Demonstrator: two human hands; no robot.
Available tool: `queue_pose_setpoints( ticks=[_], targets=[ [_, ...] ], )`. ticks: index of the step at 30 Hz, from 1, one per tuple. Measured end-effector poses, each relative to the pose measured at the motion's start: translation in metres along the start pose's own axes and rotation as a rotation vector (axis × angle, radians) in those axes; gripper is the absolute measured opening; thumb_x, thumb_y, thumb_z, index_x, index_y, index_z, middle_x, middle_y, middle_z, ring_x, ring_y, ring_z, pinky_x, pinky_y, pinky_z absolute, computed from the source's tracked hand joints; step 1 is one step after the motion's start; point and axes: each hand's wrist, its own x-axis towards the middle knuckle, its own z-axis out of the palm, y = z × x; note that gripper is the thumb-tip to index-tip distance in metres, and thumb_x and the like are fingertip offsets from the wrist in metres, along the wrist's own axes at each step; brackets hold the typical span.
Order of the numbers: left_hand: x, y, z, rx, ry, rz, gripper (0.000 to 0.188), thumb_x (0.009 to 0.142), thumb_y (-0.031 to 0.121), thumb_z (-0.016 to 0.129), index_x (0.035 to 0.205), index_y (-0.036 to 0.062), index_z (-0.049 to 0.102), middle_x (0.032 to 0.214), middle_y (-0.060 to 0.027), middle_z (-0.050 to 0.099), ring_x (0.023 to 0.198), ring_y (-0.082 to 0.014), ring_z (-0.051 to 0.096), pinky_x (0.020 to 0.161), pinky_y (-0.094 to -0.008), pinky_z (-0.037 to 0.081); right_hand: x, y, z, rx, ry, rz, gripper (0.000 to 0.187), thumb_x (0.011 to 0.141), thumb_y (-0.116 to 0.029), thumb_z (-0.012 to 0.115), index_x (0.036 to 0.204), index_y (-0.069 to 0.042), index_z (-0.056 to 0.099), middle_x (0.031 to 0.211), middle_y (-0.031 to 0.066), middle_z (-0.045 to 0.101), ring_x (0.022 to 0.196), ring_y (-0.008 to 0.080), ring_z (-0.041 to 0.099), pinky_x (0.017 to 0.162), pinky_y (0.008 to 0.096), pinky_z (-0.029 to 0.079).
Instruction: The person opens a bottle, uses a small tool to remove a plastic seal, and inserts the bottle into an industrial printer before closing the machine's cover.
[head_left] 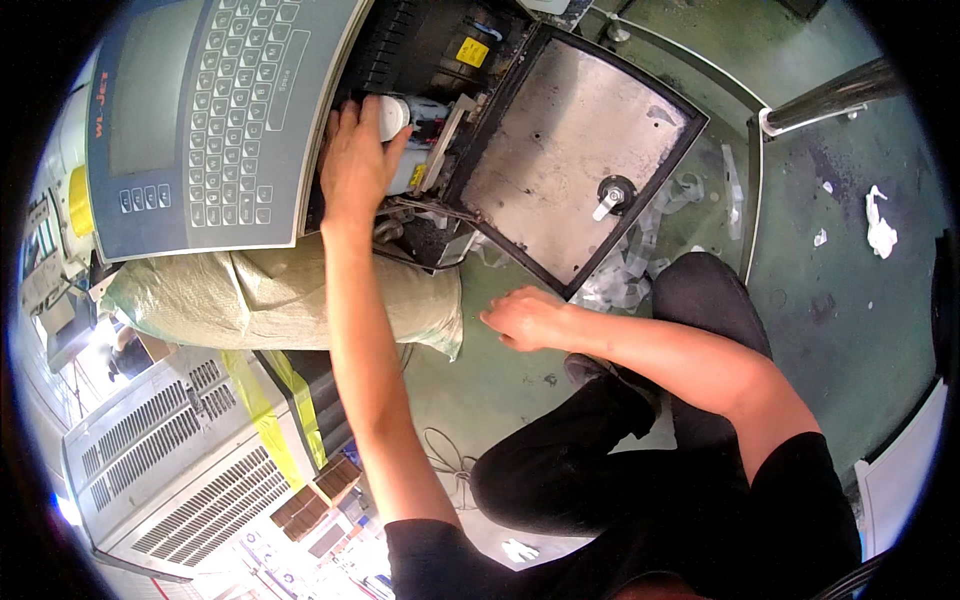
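Note:
My left hand [358, 165] reaches into the opened compartment of a grey machine. Its thumb and fingers close around a round white cap [393, 118]. Below the cap, partly hidden by my hand, sits a pale bottle with a yellow label [417, 176]. My right hand [525, 318] hangs over the green floor, just below the open metal door [570, 150]. Its fingers are loosely bent and a little apart, with nothing seen in them. The door has a black rim and a latch [610, 203].
A keyboard panel [240, 130] with a screen fills the upper left. Under the machine lies a stuffed woven sack [290, 300]. Clear plastic scraps [625, 275] litter the floor beside the door. A vented metal cabinet [190, 450] stands lower left; my bent legs [560, 470] are lower right.

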Motion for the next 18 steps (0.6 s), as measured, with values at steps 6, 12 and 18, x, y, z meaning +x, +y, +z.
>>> queue_pose_setpoints(
  ticks=[6,12,18],
  targets=[
    [0.028,0.052,-0.021,0.078,-0.290,-0.567,0.094,0.101,0.075,0.062,0.139,-0.0102,0.063,0.123,-0.0359,0.073,0.124,-0.0467,0.070,0.099,-0.0506,0.060,0.004,-0.001,0.006,-0.077,-0.046,0.043,0.048,0.098,-0.027,0.073,0.140,-0.005,0.064,0.123,0.0194,0.073,0.114,0.0409,0.074,0.095,0.0525,0.060],
    [0.003,0.016,0.000,0.068,-0.052,-0.125,0.074,0.098,0.052,0.079,0.132,-0.0112,0.062,0.121,-0.0301,0.074,0.120,-0.0491,0.067,0.099,-0.0543,0.057,0.004,-0.005,-0.001,-0.049,-0.070,0.036,0.046,0.098,-0.026,0.074,0.137,-0.004,0.065,0.122,0.0198,0.073,0.114,0.0410,0.074,0.096,0.0523,0.060],
    [0.008,0.031,-0.014,0.055,-0.063,-0.317,0.084,0.098,0.065,0.074,0.131,-0.0108,0.062,0.108,-0.0313,0.077,0.104,-0.0485,0.076,0.087,-0.0553,0.062,0.002,0.001,0.007,-0.014,0.036,-0.006,0.045,0.095,-0.024,0.075,0.134,-0.003,0.066,0.117,0.0195,0.072,0.109,0.0410,0.074,0.093,0.0535,0.059]
  ],
)
